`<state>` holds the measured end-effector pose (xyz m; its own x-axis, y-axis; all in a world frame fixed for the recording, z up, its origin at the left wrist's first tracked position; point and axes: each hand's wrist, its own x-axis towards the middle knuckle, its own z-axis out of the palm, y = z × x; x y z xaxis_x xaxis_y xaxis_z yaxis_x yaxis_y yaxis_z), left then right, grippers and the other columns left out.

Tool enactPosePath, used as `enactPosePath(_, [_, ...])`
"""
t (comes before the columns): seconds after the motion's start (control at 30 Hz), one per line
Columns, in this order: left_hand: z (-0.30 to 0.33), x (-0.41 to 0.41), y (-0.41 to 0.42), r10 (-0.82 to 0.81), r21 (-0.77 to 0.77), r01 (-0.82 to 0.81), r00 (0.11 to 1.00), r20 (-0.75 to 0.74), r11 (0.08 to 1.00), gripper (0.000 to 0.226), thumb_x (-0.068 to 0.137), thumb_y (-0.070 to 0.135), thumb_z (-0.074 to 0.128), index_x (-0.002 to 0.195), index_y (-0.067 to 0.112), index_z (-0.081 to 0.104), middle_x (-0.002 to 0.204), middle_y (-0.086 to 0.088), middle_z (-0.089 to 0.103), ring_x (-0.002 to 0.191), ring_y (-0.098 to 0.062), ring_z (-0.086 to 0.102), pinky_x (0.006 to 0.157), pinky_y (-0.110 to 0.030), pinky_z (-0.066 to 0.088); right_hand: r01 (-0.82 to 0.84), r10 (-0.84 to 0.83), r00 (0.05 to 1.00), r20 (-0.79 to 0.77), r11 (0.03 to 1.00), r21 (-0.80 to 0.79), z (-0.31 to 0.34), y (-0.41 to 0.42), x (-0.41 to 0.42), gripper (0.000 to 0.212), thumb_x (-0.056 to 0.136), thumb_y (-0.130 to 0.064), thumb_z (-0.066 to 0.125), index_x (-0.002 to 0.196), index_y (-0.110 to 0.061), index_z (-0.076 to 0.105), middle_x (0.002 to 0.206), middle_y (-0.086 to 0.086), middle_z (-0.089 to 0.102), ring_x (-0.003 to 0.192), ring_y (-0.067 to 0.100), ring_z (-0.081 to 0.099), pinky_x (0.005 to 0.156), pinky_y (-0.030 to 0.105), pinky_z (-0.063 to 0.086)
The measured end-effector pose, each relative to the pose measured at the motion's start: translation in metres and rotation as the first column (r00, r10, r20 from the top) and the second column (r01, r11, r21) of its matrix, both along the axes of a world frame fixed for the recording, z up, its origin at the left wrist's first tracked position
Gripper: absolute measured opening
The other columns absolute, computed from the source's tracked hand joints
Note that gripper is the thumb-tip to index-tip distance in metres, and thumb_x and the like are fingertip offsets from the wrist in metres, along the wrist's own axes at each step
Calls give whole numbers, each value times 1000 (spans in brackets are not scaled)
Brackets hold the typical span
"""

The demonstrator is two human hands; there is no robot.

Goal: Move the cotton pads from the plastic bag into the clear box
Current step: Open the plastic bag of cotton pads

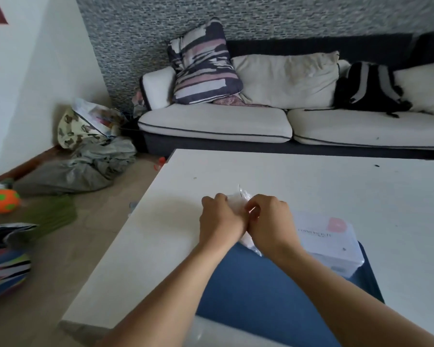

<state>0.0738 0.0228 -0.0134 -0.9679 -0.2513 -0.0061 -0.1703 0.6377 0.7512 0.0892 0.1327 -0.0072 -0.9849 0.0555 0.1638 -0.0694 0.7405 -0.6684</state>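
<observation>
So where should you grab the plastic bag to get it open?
Probably at its top edge, the crinkled bit sticking up beyond the knuckles. The bag lies on the table with that end pointing away, so pinch it from either side, as the left hand and right hand do. Its lower end is hidden under the wrists.

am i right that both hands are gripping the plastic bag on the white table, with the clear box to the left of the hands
Not quite: the head view shows the clear box to the right of the hands. The left hand and right hand do grip the plastic bag on the white table.
</observation>
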Motion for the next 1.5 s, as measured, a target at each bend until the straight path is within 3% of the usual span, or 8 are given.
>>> enactPosePath(0.1, [2, -6, -1, -39, 29, 41, 998, -48, 999, 59, 80, 54, 68, 127, 21, 56, 121, -1, 55, 103, -24, 63, 83, -34, 53, 33, 17, 992, 128, 928, -371, -1, 10, -14, 22, 83, 10, 58, 90, -5, 71, 76, 11, 72, 63, 18, 68, 66, 25, 61])
enactPosePath(0.17, [2, -5, 0, -70, 87, 80, 991, -114, 993, 60, 75, 59, 74, 119, 23, 55, 114, 6, 59, 100, -17, 63, 86, -37, 55, 99, 94, 965, 245, 735, -671, 3, 18, -13, 19, 84, 18, 59, 90, 4, 70, 77, 20, 73, 63, 23, 71, 66, 35, 64])
enactPosePath(0.37, [4, -2, -2, -213, 78, 231, 958, -194, 970, 26, 81, 43, 79, 93, 22, 68, 105, 9, 65, 90, -6, 63, 81, -30, 56, 284, 259, 876, 407, 405, -869, 6, 40, -16, 10, 94, 4, 62, 99, 8, 71, 86, 18, 75, 69, 22, 73, 66, 30, 64])
enactPosePath(0.43, [3, -1, -3, -241, 65, 260, 947, -211, 963, 29, 79, 41, 82, 95, 20, 69, 105, 9, 65, 90, -2, 63, 79, -26, 55, 288, 250, 872, 420, 431, -855, 6, 44, -18, 10, 94, 1, 64, 100, 6, 71, 88, 19, 75, 70, 22, 73, 68, 30, 64])
enactPosePath(0.63, [-3, -2, -4, -292, -69, 284, 922, -253, 956, 15, 81, 27, 80, 75, 14, 73, 92, 5, 66, 87, -13, 63, 81, -37, 55, 147, 76, 945, 319, 773, -618, 6, 41, -16, 13, 93, -9, 69, 90, 3, 73, 87, 19, 75, 73, 21, 70, 64, 26, 61])
enactPosePath(0.97, [5, 5, 6, -348, -173, 317, 916, -199, 933, 17, 92, 24, 62, 80, 12, 65, 105, 0, 61, 92, -22, 62, 78, -32, 50, 182, -6, 951, 310, 821, -542, 12, 41, -6, 18, 91, 0, 57, 88, 16, 66, 82, 27, 73, 64, 29, 70, 64, 34, 65])
enactPosePath(1.27, [12, 9, 17, -313, -337, 233, 928, -204, 912, 19, 100, 25, 48, 99, 10, 60, 110, -6, 61, 95, -30, 59, 74, -33, 40, 201, -53, 951, 303, 853, -482, 14, 42, -4, 21, 90, -6, 55, 86, 13, 65, 78, 20, 76, 73, 31, 76, 77, 36, 64])
enactPosePath(1.5, [17, -5, -12, -187, -306, 98, 942, -278, 947, 22, 102, 23, 45, 98, 6, 58, 95, -10, 66, 84, -31, 58, 70, -35, 40, 213, -67, 940, 334, 881, -422, 22, 55, -2, 16, 89, -7, 55, 76, -1, 62, 78, 16, 72, 67, 25, 69, 69, 40, 65])
